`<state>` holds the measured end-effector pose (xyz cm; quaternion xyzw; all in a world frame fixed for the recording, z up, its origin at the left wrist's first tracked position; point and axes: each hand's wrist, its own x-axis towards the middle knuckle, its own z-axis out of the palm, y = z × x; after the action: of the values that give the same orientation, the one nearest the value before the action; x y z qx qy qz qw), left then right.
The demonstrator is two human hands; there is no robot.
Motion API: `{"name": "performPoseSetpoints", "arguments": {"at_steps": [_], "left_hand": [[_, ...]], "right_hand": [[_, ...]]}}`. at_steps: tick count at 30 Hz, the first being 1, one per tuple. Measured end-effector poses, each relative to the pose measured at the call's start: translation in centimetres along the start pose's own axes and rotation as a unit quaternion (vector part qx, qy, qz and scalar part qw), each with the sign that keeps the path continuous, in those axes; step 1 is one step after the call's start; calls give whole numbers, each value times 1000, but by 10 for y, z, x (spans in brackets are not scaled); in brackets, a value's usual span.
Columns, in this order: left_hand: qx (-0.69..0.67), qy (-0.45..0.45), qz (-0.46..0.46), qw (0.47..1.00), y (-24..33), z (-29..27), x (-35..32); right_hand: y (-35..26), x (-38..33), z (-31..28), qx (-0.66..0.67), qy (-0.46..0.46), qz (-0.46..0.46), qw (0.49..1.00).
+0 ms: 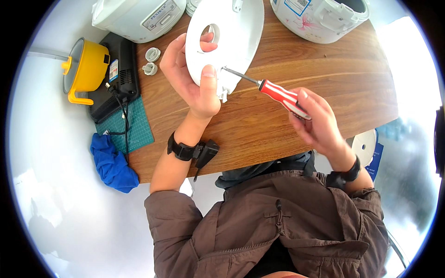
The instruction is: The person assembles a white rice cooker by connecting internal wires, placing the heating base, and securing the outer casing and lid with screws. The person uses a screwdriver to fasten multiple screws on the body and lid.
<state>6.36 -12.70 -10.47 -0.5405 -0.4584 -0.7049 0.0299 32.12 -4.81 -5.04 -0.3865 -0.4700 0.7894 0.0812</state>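
My left hand [197, 85] grips a white plastic lid-like cover [241, 39] and holds it tilted above the wooden table. Its thumb presses on the near face, and fingertips show through the round hole in the cover. In my right hand [320, 120] is a screwdriver [281, 96] with a red and white handle. The metal shaft points left, and its tip touches the cover just right of my left thumb. Whether a screw sits under the tip is too small to tell.
A white appliance [139, 18] stands at the back left, a white flowered cooker body [320, 21] at the back right. Two small white caps [152, 54] lie left of my hand. Further left are a yellow pot [90, 65], a black device [120, 88], a green mat [139, 127] and a blue cloth [111, 162].
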Motion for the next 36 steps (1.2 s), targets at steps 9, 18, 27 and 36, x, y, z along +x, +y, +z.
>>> {"name": "performPoseSetpoints", "arguments": {"at_steps": [9, 18, 27, 36], "left_hand": [[13, -22, 20, 999, 1, -1, -1], [-6, -50, 16, 999, 7, -4, 2], [35, -58, 48, 997, 3, -3, -3], [7, -66, 11, 998, 14, -2, -3]], "right_hand": [[0, 7, 0, -590, 46, -395, 703], [-2, 7, -6, 112, -157, 62, 979], [16, 15, 7, -601, 93, -365, 705], [5, 15, 0, -36, -173, 11, 984]]}}
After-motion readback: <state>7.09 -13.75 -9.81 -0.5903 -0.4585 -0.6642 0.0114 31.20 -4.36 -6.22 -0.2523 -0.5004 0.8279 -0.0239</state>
